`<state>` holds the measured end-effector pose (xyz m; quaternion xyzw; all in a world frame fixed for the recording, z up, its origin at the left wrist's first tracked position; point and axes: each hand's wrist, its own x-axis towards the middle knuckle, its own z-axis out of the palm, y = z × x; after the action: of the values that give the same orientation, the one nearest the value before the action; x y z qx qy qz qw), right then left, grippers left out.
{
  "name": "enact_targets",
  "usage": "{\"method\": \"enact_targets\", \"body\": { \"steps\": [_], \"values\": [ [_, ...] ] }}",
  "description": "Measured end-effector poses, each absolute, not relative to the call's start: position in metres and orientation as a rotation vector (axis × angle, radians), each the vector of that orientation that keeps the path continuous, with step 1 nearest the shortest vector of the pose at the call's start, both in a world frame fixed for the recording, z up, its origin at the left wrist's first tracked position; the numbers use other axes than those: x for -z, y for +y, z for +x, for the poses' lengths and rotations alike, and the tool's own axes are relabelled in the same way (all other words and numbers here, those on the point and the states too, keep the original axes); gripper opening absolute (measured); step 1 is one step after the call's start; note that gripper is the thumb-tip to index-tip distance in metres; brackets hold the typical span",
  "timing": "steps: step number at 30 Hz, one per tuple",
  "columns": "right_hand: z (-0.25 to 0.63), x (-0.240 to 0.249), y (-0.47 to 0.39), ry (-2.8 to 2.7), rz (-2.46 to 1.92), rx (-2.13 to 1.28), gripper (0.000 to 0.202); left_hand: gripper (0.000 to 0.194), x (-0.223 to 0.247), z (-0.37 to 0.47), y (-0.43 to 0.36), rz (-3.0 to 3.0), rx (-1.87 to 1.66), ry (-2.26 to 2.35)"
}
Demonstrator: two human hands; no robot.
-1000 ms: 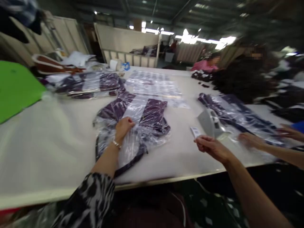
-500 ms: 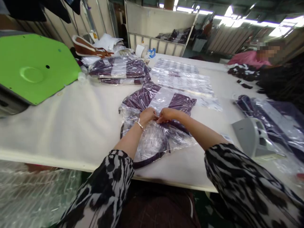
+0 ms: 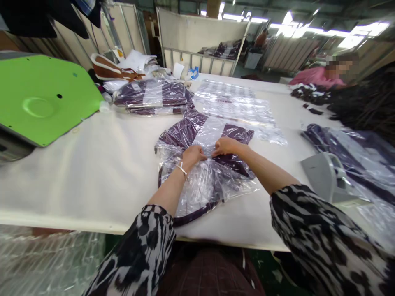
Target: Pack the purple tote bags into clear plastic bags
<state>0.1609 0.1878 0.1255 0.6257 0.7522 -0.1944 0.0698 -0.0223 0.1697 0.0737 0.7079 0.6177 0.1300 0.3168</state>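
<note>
In front of me a dark purple garment lies in a clear plastic bag (image 3: pixel 197 185) on the white table (image 3: pixel 101 176). A pale strip (image 3: pixel 210 129) runs across the folded garment under the film. My left hand (image 3: pixel 193 155), with a white bracelet at the wrist, pinches the crumpled film near the middle of the bag. Just to its right my right hand (image 3: pixel 226 147) also has its fingers closed on the film. A small gap separates the two hands. A dark curved band (image 3: pixel 197 213) of the garment shows at the bag's near end.
Bagged purple garments (image 3: pixel 154 96) are stacked at the back left, beside a green-faced machine (image 3: pixel 46 98). Flat clear bags (image 3: pixel 237 105) lie behind my work. To the right are a grey holder (image 3: pixel 321 172) and more bagged garments (image 3: pixel 367 160). A person in pink (image 3: pixel 311 78) sits farther back.
My hands have moved slightly apart, from nearly touching to a small gap, the right hand shifting right. The film between them looks more spread. The view has tilted slightly.
</note>
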Motion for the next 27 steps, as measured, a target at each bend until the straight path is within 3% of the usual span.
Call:
{"method": "enact_targets", "body": {
  "steps": [4, 10, 14, 18, 22, 27],
  "values": [
    [0.167, -0.113, 0.166, 2.619, 2.077, 0.644, 0.031, 0.018, -0.071, -0.024, 0.173, 1.840, -0.390, 1.559],
    [0.147, -0.082, 0.161, 2.335, 2.070, 0.672, 0.032, 0.029, -0.093, -0.043, 0.159, 1.831, -0.455, 1.416],
    [0.148, -0.085, 0.169, 2.289, 2.079, 0.608, 0.045, 0.035, -0.103, -0.076, 0.101, 1.985, -0.583, 1.558],
    [0.151, -0.084, 0.167, 2.280, 2.148, 0.478, 0.066, 0.037, -0.091, -0.088, 0.034, 1.963, -0.332, 1.838],
    [0.161, -0.085, 0.154, 2.377, 2.182, 0.659, 0.049, 0.018, -0.078, -0.080, 0.009, 1.956, -0.211, 1.957],
    [0.169, -0.089, 0.130, 2.514, 2.214, 0.697, 0.035, 0.036, -0.080, -0.074, 0.006, 1.950, -0.249, 1.930]
  ]
}}
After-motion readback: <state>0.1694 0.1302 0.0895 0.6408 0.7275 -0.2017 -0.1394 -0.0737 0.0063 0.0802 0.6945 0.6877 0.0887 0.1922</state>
